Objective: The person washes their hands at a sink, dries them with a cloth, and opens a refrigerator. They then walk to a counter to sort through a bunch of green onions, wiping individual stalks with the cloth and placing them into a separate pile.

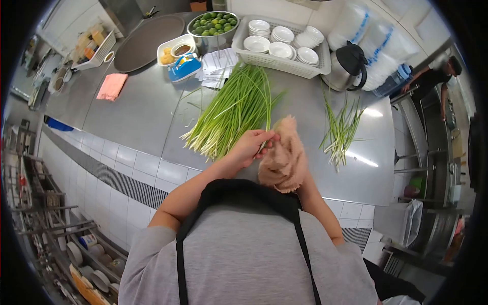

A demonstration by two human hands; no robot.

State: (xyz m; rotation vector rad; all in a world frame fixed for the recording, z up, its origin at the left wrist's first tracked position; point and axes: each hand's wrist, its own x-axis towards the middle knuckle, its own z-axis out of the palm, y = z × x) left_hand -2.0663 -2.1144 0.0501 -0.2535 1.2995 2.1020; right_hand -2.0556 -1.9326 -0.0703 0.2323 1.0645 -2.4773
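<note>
Pinched in the fingers of my left hand [249, 147] is the lower end of a spring onion [268, 109], its long green leaf reaching up across the counter. My right hand [303, 180] is mostly covered by a tan cloth [282, 162], which it grips close beside the left fingertips. A large pile of spring onions [231, 104] lies just left of and beyond my hands, white ends toward me. Farther right lies a smaller, looser bunch of spring onions [339, 132], apart from both hands.
Along the back of the steel counter [137, 122] stand a bowl of limes [213, 25], a basket [279, 66] of white dishes and a metal jug [345, 68]. Papers [217, 66], a blue-and-white container [184, 68] and a pink cloth [112, 86] lie leftward. Another person [434, 81] stands far right.
</note>
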